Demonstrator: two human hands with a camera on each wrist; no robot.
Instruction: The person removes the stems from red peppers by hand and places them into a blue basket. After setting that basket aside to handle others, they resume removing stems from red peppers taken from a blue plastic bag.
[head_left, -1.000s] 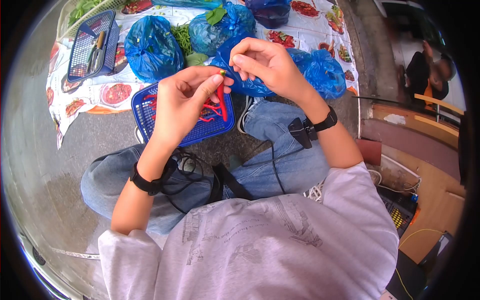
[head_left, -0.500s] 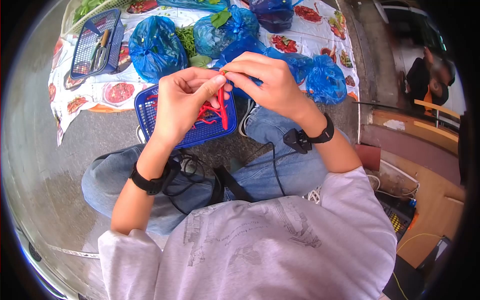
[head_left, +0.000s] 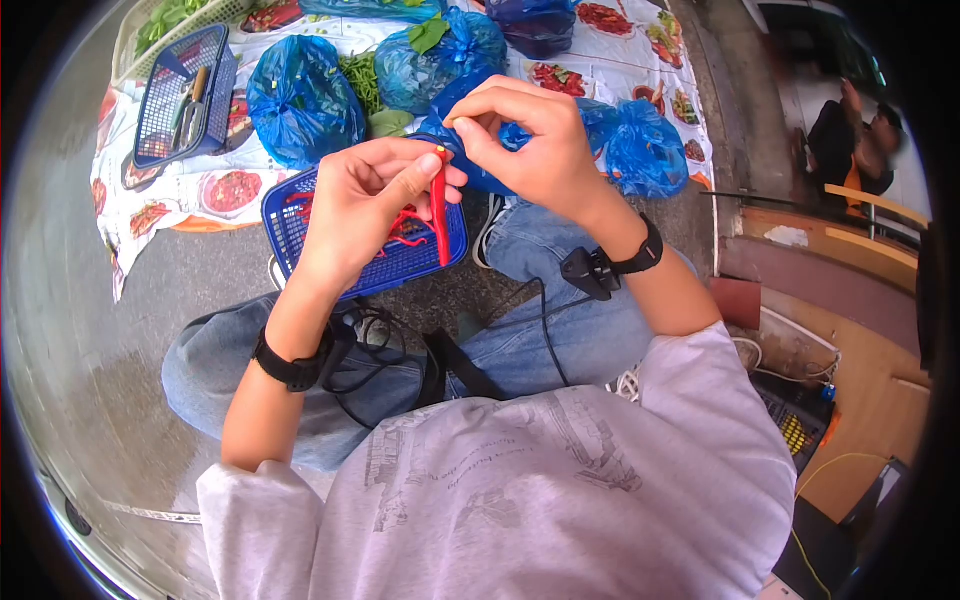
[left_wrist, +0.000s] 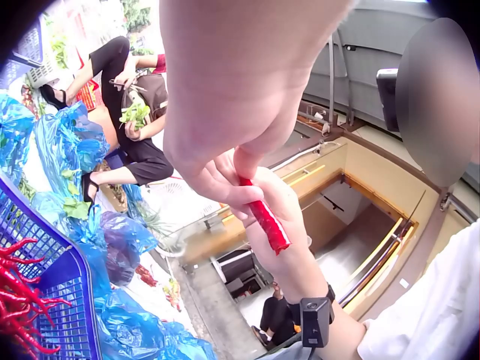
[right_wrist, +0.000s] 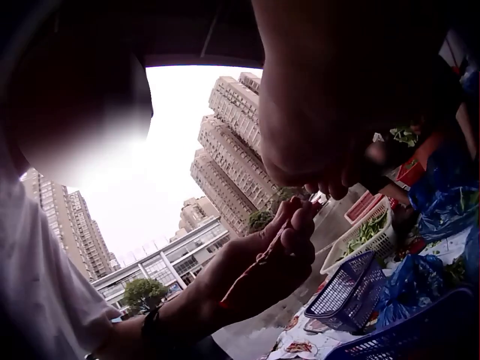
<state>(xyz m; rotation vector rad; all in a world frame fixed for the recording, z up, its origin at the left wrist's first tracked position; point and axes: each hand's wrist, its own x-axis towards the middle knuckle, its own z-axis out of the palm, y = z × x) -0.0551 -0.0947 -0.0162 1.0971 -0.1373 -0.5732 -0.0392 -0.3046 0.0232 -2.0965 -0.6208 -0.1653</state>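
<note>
My left hand (head_left: 350,205) pinches a long red chili pepper (head_left: 441,215) near its top, thumb against fingers, and the pepper hangs down with a small yellowish spot at the upper end. In the left wrist view, the pepper's glossy lower part (left_wrist: 268,226) sticks out below the fingers. Just right of it and slightly higher, my right hand (head_left: 540,135) has thumb and forefinger brought together, apart from the pepper; I cannot tell whether a bit of stem is between them. Beneath the left hand sits a blue plastic basket (head_left: 290,238) with several red chilies (left_wrist: 16,300) inside.
Blue plastic bags (head_left: 305,100) and green beans (head_left: 360,82) lie on a food-print sheet (head_left: 165,185). Another blue basket (head_left: 152,150) holds handled tools. Crossed legs in jeans (head_left: 560,335) and a black cable surround the near side. Someone (left_wrist: 142,109) sits opposite holding leafy greens.
The right hand came in to the pepper's top, then moved off up and to the right. The green at the pepper's upper end no longer shows. The left hand keeps its pinch.
</note>
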